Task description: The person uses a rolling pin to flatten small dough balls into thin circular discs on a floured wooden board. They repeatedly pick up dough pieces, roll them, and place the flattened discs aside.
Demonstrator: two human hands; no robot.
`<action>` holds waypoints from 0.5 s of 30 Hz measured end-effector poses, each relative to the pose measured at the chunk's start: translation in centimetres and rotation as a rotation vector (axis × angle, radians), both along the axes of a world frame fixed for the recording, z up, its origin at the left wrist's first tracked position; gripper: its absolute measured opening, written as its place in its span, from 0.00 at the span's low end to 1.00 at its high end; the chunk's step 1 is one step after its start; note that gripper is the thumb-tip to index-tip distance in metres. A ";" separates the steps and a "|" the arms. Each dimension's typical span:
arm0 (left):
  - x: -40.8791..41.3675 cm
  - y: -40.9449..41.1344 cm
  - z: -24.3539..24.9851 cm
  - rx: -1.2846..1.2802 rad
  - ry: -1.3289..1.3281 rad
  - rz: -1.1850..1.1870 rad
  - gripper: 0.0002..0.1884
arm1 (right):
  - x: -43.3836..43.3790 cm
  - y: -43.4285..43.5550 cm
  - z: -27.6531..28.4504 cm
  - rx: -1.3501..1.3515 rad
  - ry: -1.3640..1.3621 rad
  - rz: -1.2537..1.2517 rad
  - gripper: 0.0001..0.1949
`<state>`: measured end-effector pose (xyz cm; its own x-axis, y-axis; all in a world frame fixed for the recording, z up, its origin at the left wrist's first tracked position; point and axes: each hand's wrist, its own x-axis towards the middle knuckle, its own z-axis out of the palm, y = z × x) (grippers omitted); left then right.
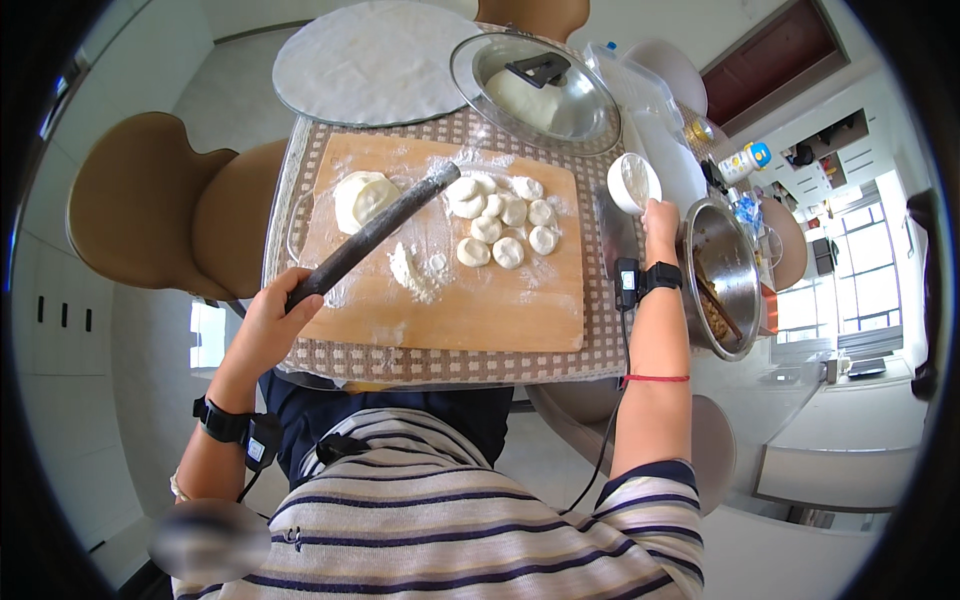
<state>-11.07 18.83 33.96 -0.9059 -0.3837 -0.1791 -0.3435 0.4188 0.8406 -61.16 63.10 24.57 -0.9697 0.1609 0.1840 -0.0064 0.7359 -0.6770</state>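
My left hand [281, 322] grips one end of a dark rolling pin [375, 232], which slants up over the wooden board [435, 322]. At the board's right, my right hand [661, 221] is at the near rim of a small white bowl [634, 184] with flour inside. On the board lie a larger dough mound [365, 201] at the left, a heap of loose flour [412, 274] in the middle, and several small flattened dough pieces [508, 253] at the right. The rolling pin's far end is just left of these pieces.
A metal bowl [686, 240] with filling and chopsticks [721, 307] stands right of my right forearm. A cleaver-like metal blade [616, 232] lies beside the board. Behind are a glass-lidded bowl [536, 94] holding dough and a round, pale-covered tray [375, 64]. Chairs surround the checked tablecloth [450, 364].
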 end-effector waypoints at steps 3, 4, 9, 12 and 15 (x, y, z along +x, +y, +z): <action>-0.1 0.3 0.9 0.005 -0.054 0.026 0.13 | -0.7 -1.5 -0.4 0.080 0.002 -0.087 0.14; -0.2 0.4 1.1 -0.005 -0.054 0.028 0.14 | -0.9 -2.1 -0.2 0.117 0.007 -0.098 0.14; -1.1 0.8 1.1 -0.014 -0.030 0.010 0.14 | -0.7 -3.4 0.8 0.014 -0.226 -0.080 0.16; -1.7 1.0 1.1 -0.007 -0.041 0.005 0.14 | 0.3 -4.1 0.8 -0.263 -0.282 -0.003 0.09; -2.0 1.0 0.9 -0.034 -0.040 -0.005 0.14 | 2.9 -5.5 3.2 -0.389 -0.397 0.048 0.15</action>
